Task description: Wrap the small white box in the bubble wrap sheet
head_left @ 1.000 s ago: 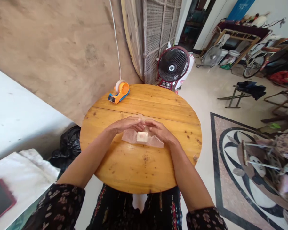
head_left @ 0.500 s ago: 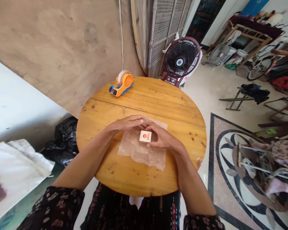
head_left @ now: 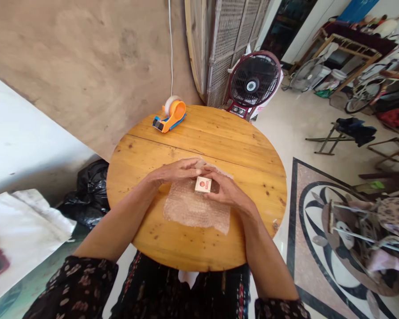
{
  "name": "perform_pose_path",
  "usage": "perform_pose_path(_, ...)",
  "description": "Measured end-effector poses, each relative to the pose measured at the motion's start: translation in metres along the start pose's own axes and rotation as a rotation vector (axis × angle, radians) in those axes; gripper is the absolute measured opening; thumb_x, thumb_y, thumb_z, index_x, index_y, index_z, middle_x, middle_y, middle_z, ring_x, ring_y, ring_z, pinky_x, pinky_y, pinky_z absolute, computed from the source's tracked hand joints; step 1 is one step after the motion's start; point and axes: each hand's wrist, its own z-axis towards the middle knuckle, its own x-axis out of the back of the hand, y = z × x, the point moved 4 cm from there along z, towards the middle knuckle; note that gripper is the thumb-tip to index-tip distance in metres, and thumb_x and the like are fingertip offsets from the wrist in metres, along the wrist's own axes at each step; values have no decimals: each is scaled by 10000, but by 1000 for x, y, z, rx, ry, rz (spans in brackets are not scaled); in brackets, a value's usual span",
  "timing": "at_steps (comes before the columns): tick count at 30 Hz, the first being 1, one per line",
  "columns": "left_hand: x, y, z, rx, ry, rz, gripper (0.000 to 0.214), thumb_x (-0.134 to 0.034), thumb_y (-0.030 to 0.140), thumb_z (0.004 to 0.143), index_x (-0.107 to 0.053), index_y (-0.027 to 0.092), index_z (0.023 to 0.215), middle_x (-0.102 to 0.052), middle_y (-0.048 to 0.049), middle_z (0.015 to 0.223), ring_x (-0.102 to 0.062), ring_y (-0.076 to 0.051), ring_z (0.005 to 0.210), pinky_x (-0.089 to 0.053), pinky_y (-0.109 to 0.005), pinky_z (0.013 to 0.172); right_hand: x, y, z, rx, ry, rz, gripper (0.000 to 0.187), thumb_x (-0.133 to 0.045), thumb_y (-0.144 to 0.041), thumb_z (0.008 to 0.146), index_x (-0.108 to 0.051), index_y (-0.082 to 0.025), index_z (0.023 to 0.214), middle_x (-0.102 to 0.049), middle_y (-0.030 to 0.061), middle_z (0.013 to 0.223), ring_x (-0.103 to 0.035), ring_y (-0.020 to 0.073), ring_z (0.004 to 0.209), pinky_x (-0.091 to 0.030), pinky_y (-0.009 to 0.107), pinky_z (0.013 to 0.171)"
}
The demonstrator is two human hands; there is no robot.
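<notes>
A small cream box (head_left: pixel 202 185) with red print rests over a sheet of bubble wrap (head_left: pixel 193 210) on a round wooden table (head_left: pixel 252 150). Around the box's right side curves my right hand (head_left: pixel 224 188), its thumb at the near right corner and its fingers along the far edge, closed on it. My left hand (head_left: pixel 177 170) lies just beyond the box to the left, fingers stretched out and pointing right. Its fingertips meet the right hand's fingers behind the box, where the exact contact is hidden.
An orange and blue tape dispenser (head_left: pixel 171 117) with a roll stands at the table's far left edge. Beyond the table is a dark red fan (head_left: pixel 252 84). Black plastic bags (head_left: pixel 91 192) lie to the left, a folding stool (head_left: pixel 332 137) to the right.
My right hand has drawn its fingers and thumb in against the box. The box has shifted slightly away from me. The view has moved a little.
</notes>
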Motion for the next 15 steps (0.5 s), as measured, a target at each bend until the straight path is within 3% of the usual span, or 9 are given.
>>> perform_pose_path(5, -6, 0, -3, -43, -153, -113, 438, -651, 422, 801, -544, 227, 1179, -623, -93, 1207, -606, -255, 1085, -502, -349, 847, -1, 3, -2, -31, -25, 15, 558, -704, -372, 758, -511, -266, 1271, -469, 83, 1426, -469, 299, 1277, -413, 440, 1001)
perform_pose_path(10, -7, 5, -4, -91, -180, 55, 570, -724, 387, 735, -534, 234, 1250, -565, -100, 1304, -545, -279, 1180, -480, -349, 906, 9, -8, -6, 17, -23, 62, 653, -699, -469, 761, -455, -265, 1331, -478, 98, 1404, -510, 290, 1224, -424, 436, 992)
perform_pose_path(15, -7, 4, -4, -80, -200, 54, 601, -726, 322, 737, -524, 254, 1299, -550, -90, 1339, -529, -273, 1210, -447, -358, 960, 23, -20, -11, 30, 86, -28, 650, -712, -462, 752, -470, -278, 1327, -394, 99, 1465, -351, 298, 1369, -314, 487, 1105)
